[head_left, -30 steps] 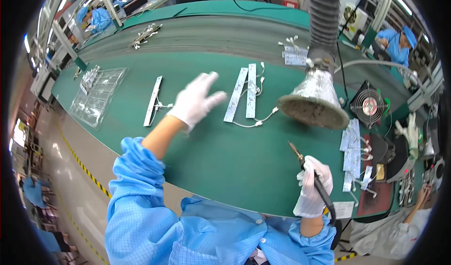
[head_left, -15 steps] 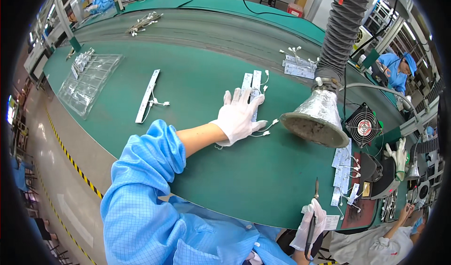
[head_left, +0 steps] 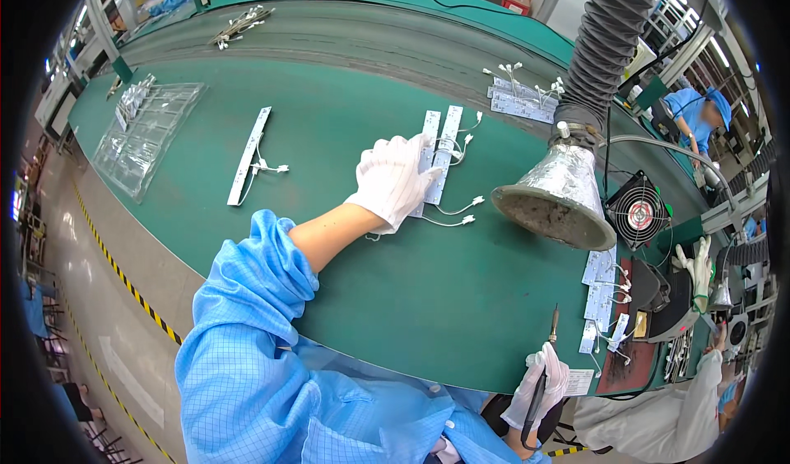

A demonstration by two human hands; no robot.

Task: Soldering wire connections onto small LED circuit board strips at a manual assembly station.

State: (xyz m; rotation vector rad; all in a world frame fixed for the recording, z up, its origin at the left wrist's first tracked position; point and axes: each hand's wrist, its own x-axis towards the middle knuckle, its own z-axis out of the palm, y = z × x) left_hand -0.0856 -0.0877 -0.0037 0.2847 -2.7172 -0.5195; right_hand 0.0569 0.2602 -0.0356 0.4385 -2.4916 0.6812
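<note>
My gloved left hand (head_left: 393,180) has its fingers curled over the left one of two white LED strip boards, gripping that LED strip board (head_left: 430,125) by its left edge. Part of this board is hidden under the hand. Close beside it on the green mat lies the second LED strip board (head_left: 448,147), with white wires and plugs reaching to the right. Near the mat's front edge, my gloved right hand (head_left: 536,386) is wrapped round a soldering iron (head_left: 543,373), tip pointing away from me. Another wired strip board (head_left: 249,158) lies apart at the left.
A fume extraction hood (head_left: 553,205) hangs on a ribbed hose right of the boards. Beyond it are a small fan (head_left: 638,212) and stacked wired boards (head_left: 601,287). Clear plastic trays (head_left: 152,139) lie far left; more boards (head_left: 521,102) sit at the back. Co-workers sit around.
My left hand has shifted left and its spread fingers have curled in over the left board, uncovering more of the right one. The right hand still holds the soldering iron.
</note>
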